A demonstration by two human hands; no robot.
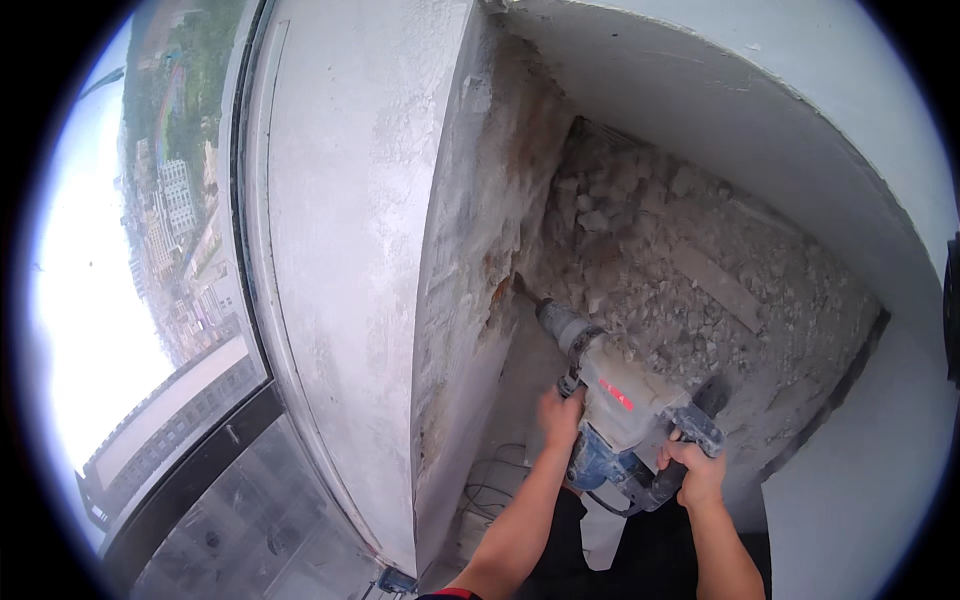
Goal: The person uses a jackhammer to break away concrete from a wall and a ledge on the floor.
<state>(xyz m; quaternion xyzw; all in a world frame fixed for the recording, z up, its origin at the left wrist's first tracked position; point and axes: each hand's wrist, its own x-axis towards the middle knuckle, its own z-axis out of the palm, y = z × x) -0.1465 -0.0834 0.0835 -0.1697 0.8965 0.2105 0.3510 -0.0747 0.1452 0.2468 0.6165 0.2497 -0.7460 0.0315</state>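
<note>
Both of my hands hold a dusty grey and blue demolition hammer [625,400]. My left hand [562,415] is closed round its side handle, near the front of the body. At the back, my right hand [695,470] wraps round the rear handle; the trigger is hidden. The tool points up and to the left. Its chisel bit [524,289] reaches the chipped wall face [485,250], where an orange-brown patch [500,290] shows through the plaster. Whether the tip touches the wall or sits just short of it, I cannot tell.
Broken rubble [640,250] covers the floor of the recess, with a long flat slab piece [718,288] among it. A thin cable [490,485] lies coiled at the wall's foot. On the left, a window [150,270] looks out over buildings. A white wall [850,530] stands at right.
</note>
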